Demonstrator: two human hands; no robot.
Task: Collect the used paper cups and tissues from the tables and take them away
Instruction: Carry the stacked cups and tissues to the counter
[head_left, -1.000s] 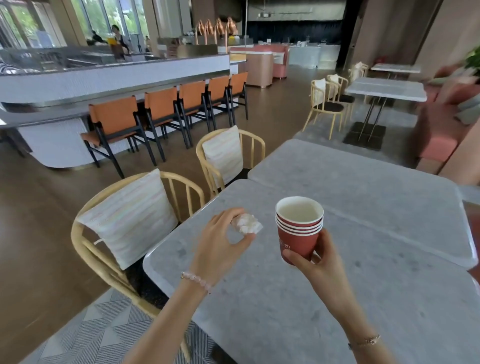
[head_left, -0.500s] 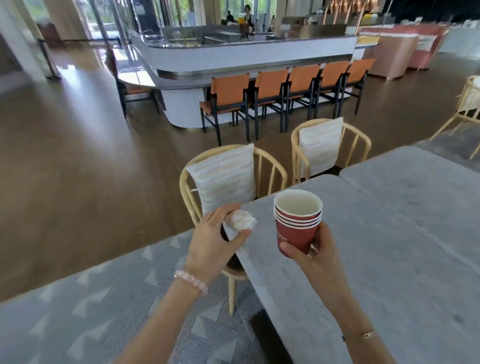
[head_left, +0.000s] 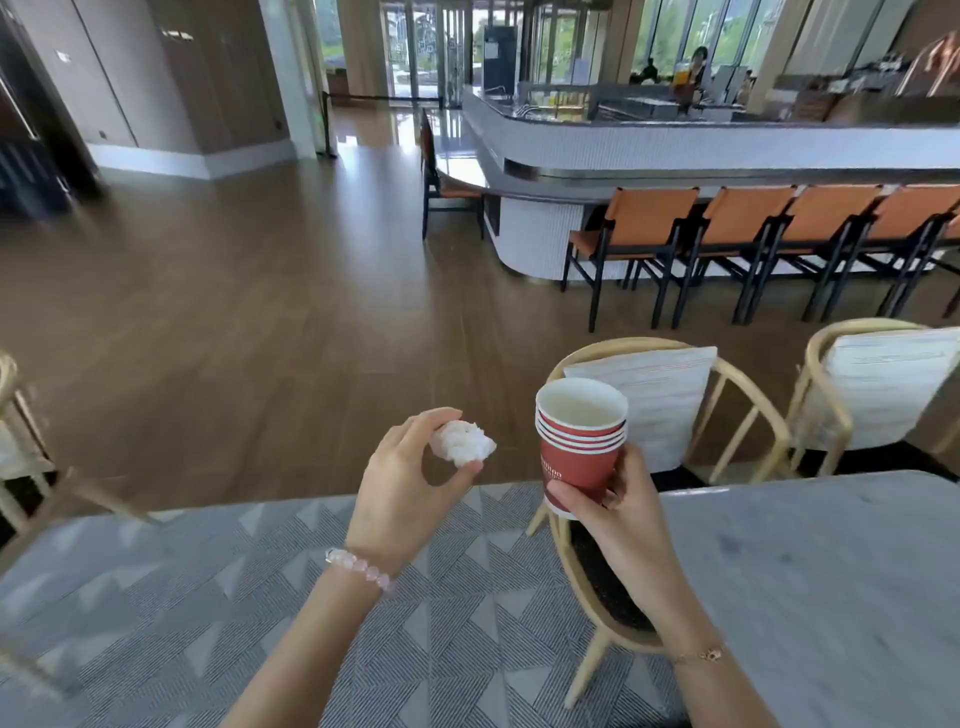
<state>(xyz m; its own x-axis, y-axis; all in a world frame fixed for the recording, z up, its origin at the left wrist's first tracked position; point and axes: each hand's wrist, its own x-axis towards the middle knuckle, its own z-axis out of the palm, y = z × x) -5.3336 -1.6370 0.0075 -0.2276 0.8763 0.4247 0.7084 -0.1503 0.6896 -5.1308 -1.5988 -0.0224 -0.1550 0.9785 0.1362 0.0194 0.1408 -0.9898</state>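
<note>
A grey marble desk (head_left: 810, 582) fills the 4 o'clock corner, a wooden chair (head_left: 613, 597) tucked against it. At centre, the right hand (head_left: 618, 512) is clamped around a stack of red paper cups (head_left: 579, 447), held upright. At 9 o'clock of the cups, the left hand (head_left: 402, 491) pinches a crumpled white tissue (head_left: 462, 442).

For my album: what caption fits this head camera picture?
Left hand pinching a tissue, right hand carrying stacked cups.
</note>
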